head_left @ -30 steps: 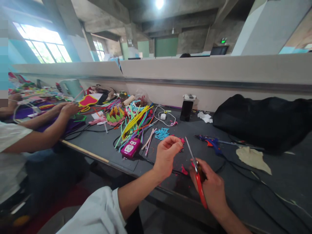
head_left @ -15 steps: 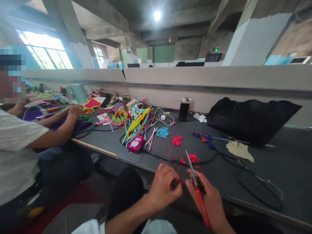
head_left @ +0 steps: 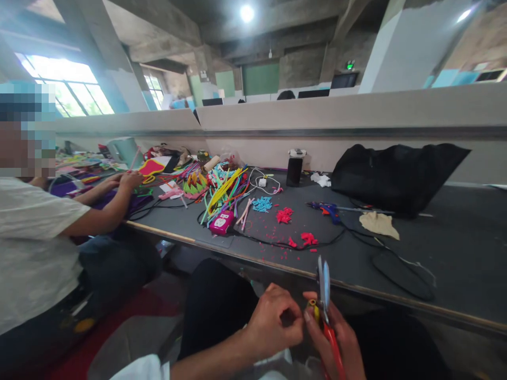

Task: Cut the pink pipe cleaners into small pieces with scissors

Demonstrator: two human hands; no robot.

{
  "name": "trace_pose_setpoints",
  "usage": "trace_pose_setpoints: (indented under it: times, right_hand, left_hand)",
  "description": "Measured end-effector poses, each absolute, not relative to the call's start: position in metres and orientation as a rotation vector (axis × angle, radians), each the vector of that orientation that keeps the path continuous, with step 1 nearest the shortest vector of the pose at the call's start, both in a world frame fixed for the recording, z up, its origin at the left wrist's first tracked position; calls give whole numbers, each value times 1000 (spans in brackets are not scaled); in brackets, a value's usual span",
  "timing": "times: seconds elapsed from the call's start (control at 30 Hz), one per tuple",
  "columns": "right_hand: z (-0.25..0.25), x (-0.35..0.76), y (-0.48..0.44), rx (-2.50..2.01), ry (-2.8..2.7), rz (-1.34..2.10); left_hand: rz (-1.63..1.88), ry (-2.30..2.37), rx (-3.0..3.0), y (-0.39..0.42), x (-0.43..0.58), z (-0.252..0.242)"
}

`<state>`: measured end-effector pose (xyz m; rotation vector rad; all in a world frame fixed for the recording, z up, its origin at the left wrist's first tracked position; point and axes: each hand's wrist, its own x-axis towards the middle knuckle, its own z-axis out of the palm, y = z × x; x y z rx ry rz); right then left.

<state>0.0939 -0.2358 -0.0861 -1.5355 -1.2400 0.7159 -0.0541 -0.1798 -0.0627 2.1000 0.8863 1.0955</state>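
Note:
My right hand grips red-handled scissors with the blades pointing up, below the table's front edge. My left hand is closed in a pinch just left of the scissors, fingertips touching the right hand; what it pinches is too small to make out. Both hands hover over my lap, in front of the dark table. Small red cut pieces and more red pieces lie on the table beyond the hands.
A pile of coloured pipe cleaners, a pink power strip, blue pieces, a blue glue gun, a black bottle and a black bag lie on the table. Another person works at the left.
Both hands have drawn back from the tabletop toward my lap. The left hand closed into a pinch against the right hand, and the scissor blades turned upright.

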Motion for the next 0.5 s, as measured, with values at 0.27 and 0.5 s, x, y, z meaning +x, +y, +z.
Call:
trace_pose_setpoints:
  times: [0.27,0.5]
  right_hand:
    - [-115,121,-237,-1646,-1088,855]
    - [-183,113,-230,-1515,-1395,912]
  left_hand:
    - [1135,1117,2227,-79,-53,-15]
    - [1049,1171,2307,37,-28,-27]
